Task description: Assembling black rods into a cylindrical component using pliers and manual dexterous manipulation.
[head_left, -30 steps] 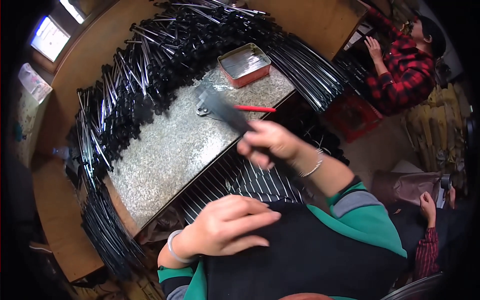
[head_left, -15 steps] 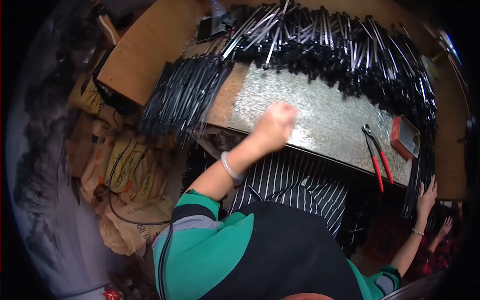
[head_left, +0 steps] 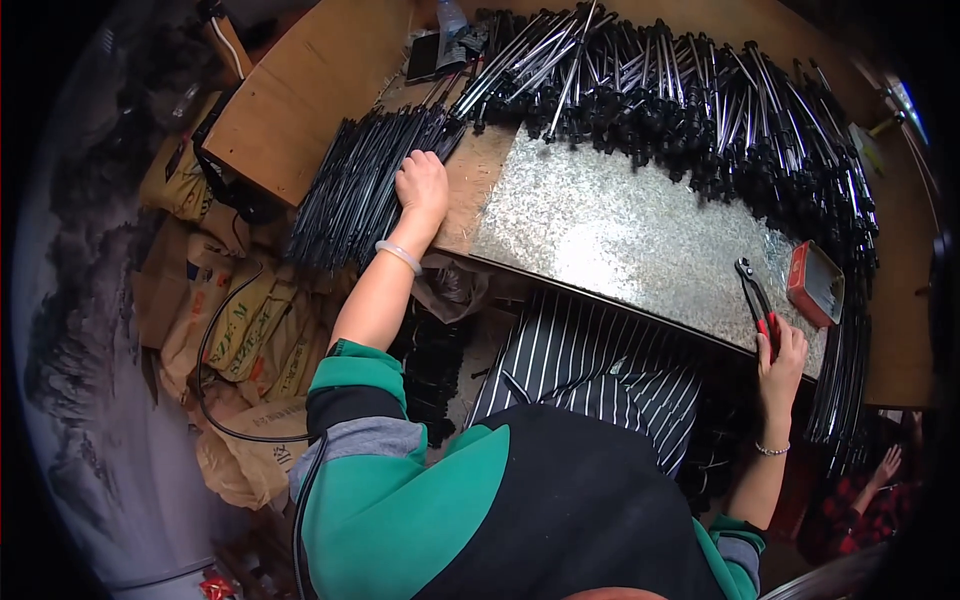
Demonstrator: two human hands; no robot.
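Note:
At the right end of the metal-topped work surface [head_left: 560, 215], my right hand [head_left: 783, 365] is closed round the red handles of a pair of pliers [head_left: 752, 285], whose dark jaws point away from me. My left hand [head_left: 422, 188] rests at the right edge of a bundle of thin black rods [head_left: 352, 190] on the left. Its fingers are curled down against the rods, and what lies under them is hidden. A dense row of shiny silver rods with black fittings [head_left: 650, 90] lines the back of the surface.
Beside the pliers stands a red-rimmed open box [head_left: 815, 284] with small pieces inside. More black rods [head_left: 842, 385] hang over the right edge. A clear bottle [head_left: 451, 20] is at the back left; printed sacks [head_left: 250, 330] lie on the floor. Another person's hand [head_left: 887, 465] shows at lower right.
My left hand has moved left from over the metal surface to the black rods. My right hand has come from the rods at the right edge and taken hold of the pliers.

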